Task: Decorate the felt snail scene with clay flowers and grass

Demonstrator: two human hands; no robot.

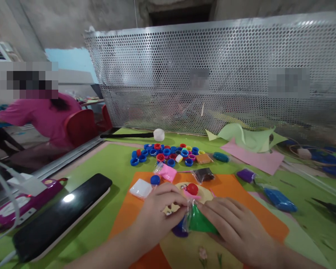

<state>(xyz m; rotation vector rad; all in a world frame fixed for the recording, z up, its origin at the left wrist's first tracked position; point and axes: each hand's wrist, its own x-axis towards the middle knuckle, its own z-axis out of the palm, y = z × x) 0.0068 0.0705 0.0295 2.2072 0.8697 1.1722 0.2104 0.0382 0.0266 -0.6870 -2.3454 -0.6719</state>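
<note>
A clear plastic packet of green modelling clay [199,221] lies between my hands, over an orange sheet [123,220]. My left hand [164,211] pinches the packet's clear edge between thumb and fingers. My right hand [235,226] grips the packet's other side, its fingers lying over the green clay. Just behind them, a red clay ball [192,189] and a pink piece rest on a yellowish round [204,194]. Something dark blue [180,229] shows partly under the packet. A white clay packet [140,188] and a blue cap [155,180] sit beyond my left hand.
Several bottle caps [166,152] are grouped at the back. Pink [168,172], black [203,174], purple [245,175] and blue [280,199] packets lie around. A black lamp [64,216] and purple power strip [25,203] stand left. A perforated metal screen [168,74] rises behind; a person sits left.
</note>
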